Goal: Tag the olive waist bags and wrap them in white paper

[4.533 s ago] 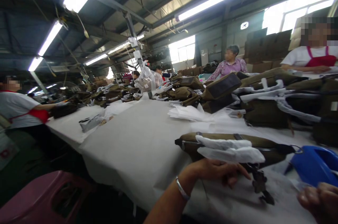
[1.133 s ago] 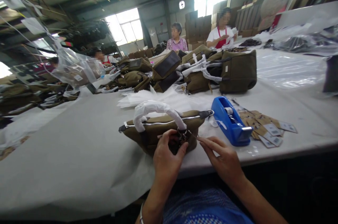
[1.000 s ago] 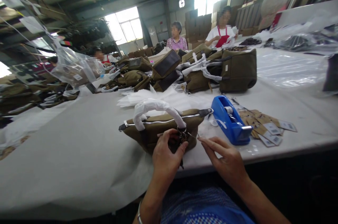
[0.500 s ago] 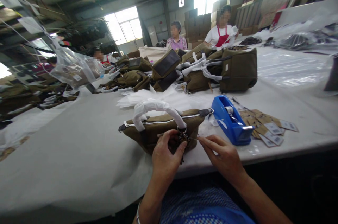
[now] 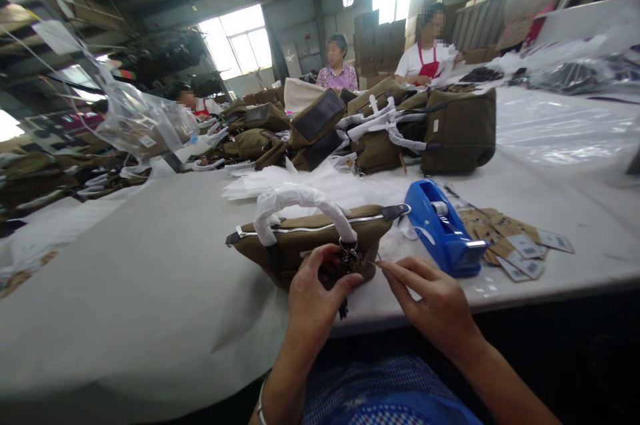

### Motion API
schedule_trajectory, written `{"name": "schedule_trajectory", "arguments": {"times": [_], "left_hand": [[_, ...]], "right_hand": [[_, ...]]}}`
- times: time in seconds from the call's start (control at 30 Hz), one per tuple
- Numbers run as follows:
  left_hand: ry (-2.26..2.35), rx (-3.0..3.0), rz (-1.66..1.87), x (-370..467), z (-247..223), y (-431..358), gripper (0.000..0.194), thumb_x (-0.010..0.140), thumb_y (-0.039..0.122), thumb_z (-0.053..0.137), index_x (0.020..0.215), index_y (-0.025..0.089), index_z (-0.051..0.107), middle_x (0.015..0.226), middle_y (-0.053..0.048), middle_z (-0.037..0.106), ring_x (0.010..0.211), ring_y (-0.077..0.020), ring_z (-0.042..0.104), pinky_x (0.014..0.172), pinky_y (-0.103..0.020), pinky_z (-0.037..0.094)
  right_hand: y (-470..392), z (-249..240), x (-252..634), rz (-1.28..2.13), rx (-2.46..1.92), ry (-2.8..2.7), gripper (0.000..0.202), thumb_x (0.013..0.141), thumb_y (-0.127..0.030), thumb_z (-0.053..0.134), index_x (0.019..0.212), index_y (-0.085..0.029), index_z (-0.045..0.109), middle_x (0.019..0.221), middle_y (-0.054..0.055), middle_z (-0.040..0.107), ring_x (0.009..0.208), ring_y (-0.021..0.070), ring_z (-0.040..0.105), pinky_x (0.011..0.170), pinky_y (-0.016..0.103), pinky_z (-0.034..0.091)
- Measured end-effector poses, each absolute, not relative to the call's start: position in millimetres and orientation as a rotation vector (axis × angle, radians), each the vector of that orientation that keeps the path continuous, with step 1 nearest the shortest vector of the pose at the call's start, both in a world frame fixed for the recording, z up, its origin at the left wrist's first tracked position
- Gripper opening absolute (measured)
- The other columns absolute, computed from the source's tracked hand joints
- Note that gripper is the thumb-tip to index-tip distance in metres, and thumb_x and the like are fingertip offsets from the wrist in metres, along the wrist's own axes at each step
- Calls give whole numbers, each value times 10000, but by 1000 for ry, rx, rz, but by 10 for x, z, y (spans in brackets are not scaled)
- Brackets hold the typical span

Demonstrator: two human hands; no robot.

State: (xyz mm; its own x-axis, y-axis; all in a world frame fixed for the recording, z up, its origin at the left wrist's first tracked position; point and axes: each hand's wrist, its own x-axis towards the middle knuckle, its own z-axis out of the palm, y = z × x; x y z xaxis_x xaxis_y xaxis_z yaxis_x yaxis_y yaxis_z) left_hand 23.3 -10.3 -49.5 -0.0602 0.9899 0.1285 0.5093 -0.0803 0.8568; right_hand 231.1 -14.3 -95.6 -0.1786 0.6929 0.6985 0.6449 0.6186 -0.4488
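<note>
The left hand (image 5: 315, 288) held a dark charm (image 5: 353, 261) between thumb and fingers, just below a white-wrapped handle (image 5: 300, 195). The right hand (image 5: 434, 293) pinched a thin cord (image 5: 371, 262) reaching toward the charm. The olive bag (image 5: 300, 243) stood on the near part of the table (image 5: 150, 285), left of a blue tape dispenser (image 5: 447, 241). Brown tags (image 5: 505, 237) lay farther right, piled bags (image 5: 320, 121) on the far side.
</note>
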Motion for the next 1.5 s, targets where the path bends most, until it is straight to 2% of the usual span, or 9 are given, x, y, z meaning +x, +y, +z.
{"name": "schedule_trajectory", "arguments": {"times": [0.4,0.7,1.0,1.27,1.5], "left_hand": [[1574,1652,1079,202,-551,-91,318,843,298,744,1154,262,689,1068,-22,733,1000,-224,680,915,-363,513],[1577,1684,1078,170,-525,-96,323,855,308,739,1172,274,692,1042,1,745,966,-203,682,896,-335,512],[1587,1680,1081,194,-495,-82,324,845,324,743,1160,259,702,1039,-12,747,957,-213,680,898,-352,520],[1587,1688,1087,181,-529,-86,292,869,306,713,1159,275,703,1069,-2,751,998,-212,691,922,-351,518],[1606,1692,1077,169,-529,-94,293,870,293,708,1161,267,702,1070,-6,752,999,-214,692,920,-356,521]], "right_hand": [[41,-1066,2249,49,-1062,-1851,183,960,-121,630,1091,-179,745,900,37,694,834,146,663,782,253,519],[-33,-880,2239,61,-1007,-1901,200,953,-116,640,1118,-184,731,880,31,685,822,141,654,781,255,524],[-70,-886,2344,-31,-1037,-1930,206,953,-131,638,1128,-191,729,859,30,681,793,158,650,740,286,530],[17,-972,2347,60,-1026,-1882,225,962,-145,623,1137,-235,730,858,22,684,782,152,659,729,283,541],[82,-1067,2345,75,-999,-1865,226,958,-124,633,1136,-228,724,881,22,686,798,140,656,743,267,541]]}}
